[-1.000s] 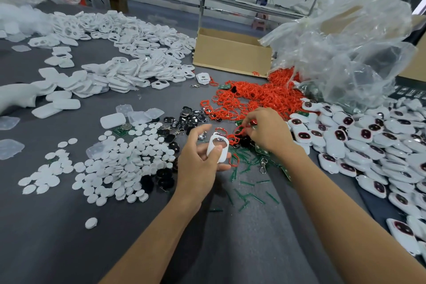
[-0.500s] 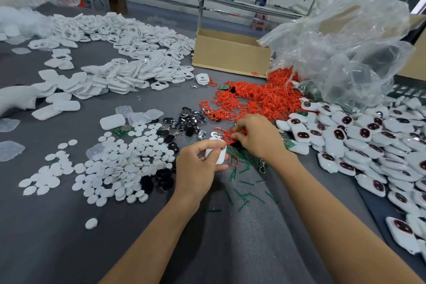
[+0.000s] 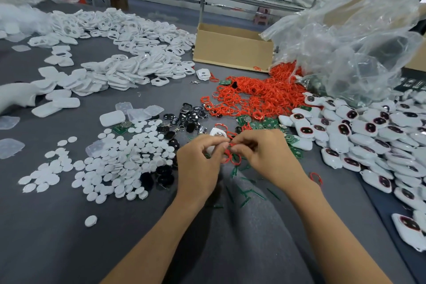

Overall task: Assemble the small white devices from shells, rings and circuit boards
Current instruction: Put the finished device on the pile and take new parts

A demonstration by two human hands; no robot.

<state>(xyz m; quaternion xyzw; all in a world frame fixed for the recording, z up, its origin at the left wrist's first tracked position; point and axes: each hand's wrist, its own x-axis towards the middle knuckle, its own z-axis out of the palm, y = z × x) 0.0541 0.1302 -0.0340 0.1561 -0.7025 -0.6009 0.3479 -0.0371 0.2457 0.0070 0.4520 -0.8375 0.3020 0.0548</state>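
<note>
The grey counter [image 3: 69, 237] carries all parts. A clear plastic bag [image 3: 345, 41] stands at 1 o'clock, with a cardboard box [image 3: 230, 50] beside it at 12 o'clock. A heap of white shells [image 3: 129, 53] spreads from 10 to 11 o'clock. Finished devices [image 3: 368, 136] with dark red-rimmed windows lie stacked at 3 o'clock. The pile of red rings [image 3: 260, 97] sits just past the hands at 12 to 1 o'clock, and white discs [image 3: 110, 163] cover the area at 9 o'clock. Green circuit boards [image 3: 265, 123] lie between the ring pile and the hands. The left hand [image 3: 198, 163] is curled round one white shell [image 3: 215, 132]; only the shell's upper edge shows above the fingers, so its long axis cannot be determined. The right hand [image 3: 265, 157] pinches a red ring [image 3: 230, 157], which hangs below the meeting fingertips. The ring lies at 3 o'clock from the left hand, touching or nearly touching the shell, and the right hand is the nearer one to it. Judged step: fit the ring to the shell by moving the right hand toward 9 o'clock.
</note>
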